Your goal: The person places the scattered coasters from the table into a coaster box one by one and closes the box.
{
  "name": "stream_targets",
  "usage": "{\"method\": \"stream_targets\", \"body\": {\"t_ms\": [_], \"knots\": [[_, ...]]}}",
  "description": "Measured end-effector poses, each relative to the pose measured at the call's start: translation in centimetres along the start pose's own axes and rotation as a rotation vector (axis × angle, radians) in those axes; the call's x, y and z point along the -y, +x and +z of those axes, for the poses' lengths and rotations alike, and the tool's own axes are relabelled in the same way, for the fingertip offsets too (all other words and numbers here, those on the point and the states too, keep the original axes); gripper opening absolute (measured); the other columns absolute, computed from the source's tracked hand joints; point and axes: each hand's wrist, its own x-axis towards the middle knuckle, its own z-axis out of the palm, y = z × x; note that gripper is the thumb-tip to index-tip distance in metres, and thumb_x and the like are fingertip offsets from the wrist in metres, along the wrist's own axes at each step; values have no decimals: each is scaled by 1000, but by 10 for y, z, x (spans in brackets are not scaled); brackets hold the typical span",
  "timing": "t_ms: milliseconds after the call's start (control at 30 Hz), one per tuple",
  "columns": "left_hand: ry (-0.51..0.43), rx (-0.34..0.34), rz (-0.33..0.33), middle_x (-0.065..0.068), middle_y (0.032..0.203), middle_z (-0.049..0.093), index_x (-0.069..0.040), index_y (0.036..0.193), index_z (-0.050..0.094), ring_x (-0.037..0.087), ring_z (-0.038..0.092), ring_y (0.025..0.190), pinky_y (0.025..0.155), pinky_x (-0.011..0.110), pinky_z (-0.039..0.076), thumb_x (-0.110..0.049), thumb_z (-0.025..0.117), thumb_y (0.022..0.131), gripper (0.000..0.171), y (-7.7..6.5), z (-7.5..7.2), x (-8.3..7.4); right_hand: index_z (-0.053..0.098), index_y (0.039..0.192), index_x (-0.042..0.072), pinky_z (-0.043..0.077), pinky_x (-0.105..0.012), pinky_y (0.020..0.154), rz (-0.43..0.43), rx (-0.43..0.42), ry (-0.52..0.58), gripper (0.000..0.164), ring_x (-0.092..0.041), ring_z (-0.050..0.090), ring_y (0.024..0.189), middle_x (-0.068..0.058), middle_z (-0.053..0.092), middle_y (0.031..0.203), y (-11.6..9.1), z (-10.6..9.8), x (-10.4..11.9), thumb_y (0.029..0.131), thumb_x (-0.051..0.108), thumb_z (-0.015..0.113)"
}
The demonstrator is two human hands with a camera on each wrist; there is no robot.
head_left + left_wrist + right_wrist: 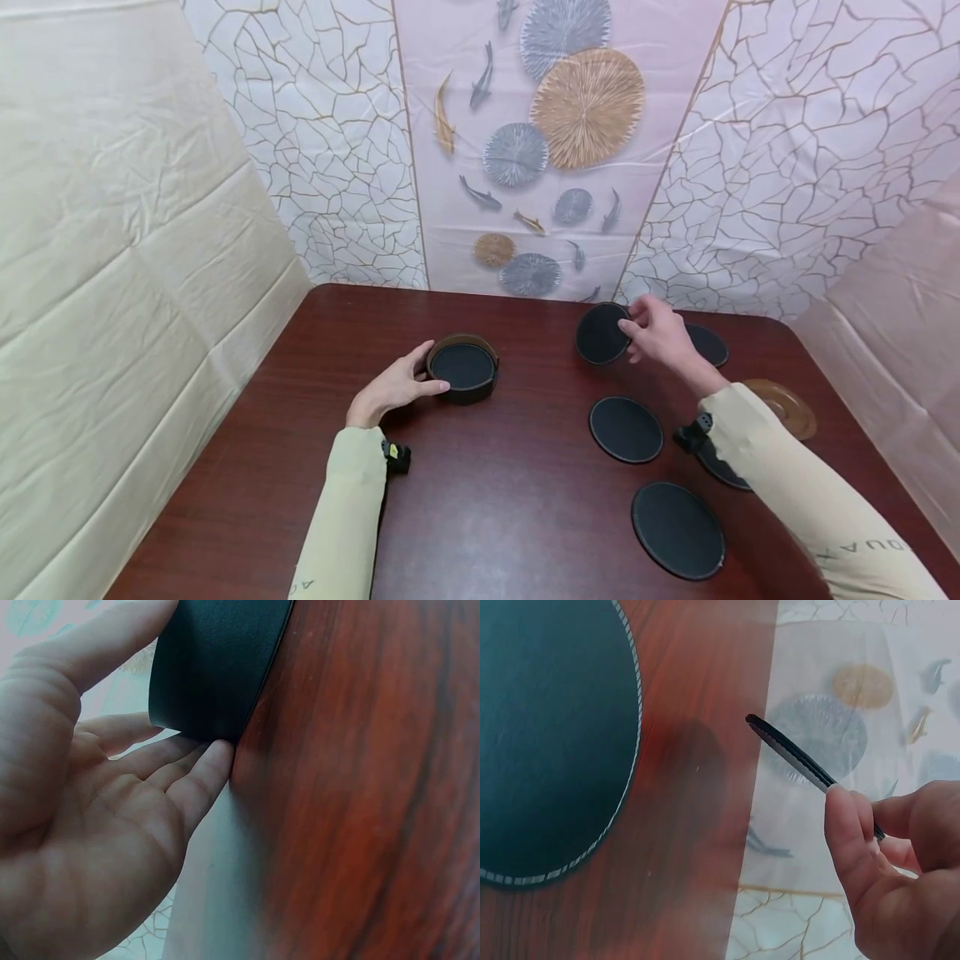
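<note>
Disc [600,335] aloft, holder [468,397] braced

Right hand [660,335]: thumb and fingers pinch the disc by its edge, tilted, clear of the table [517,475]. Right wrist view gives it nearly edge-on. It is to the right of the holder and well apart from it.

Left hand [401,383]: thumb toward the near side, fingers round the far side, gripping the holder's left wall. Holder stands upright on the table; an inner disc [462,367] shows inside. Number beneath: cannot tell.

Loose on table: middle disc [626,429], near disc [678,531], far disc [708,346], and a side disc [716,467] partly behind the sleeve [795,483]. Brown piece [798,417] beyond, also part hidden.

Judgement: step in hand looks like transfer of one disc, mid-carry. Next move would call for bringing it leftward over the holder, levelling it, then releasing inside the rim, left hand steadying.
</note>
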Motion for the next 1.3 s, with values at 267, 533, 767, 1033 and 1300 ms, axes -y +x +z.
{"method": "stream_targets", "body": {"t_ms": [267,533,767,1033,1300], "knots": [[3,-7,-5,3,164,22,-19,160,13,27,25,150,114,48,36,-35,79,83,102,0,0,1,48,123,-3,58,-38,54,-38,2,49,32,-21,68,56,-27,65,98,0,12,20,98,14,59],[2,-1,-9,6,164,22,-19,160,12,29,28,149,112,48,38,-36,78,84,103,-2,-2,3,49,123,-3,58,-37,52,-63,-11,179,30,-18,66,52,-26,65,93,1,32,35,98,11,58],[-8,5,-3,9,163,24,-16,160,11,31,30,148,112,49,38,-33,78,85,101,-5,-4,0,51,120,-3,58,-45,54,-71,-38,281,27,-16,64,51,-24,62,90,4,57,49,97,10,59],[7,5,-1,6,164,22,-18,160,11,29,25,150,114,48,36,-35,77,85,101,0,-2,-1,52,119,-3,58,-43,53,-62,-34,399,29,-20,65,53,-25,61,90,4,80,60,97,12,62],[15,18,-6,9,164,19,-17,160,9,31,25,150,114,50,35,-31,75,87,99,-3,-2,-6,53,116,-1,57,-53,58,-46,-7,458,25,-23,65,54,-21,61,87,7,102,72,96,11,62]]}}
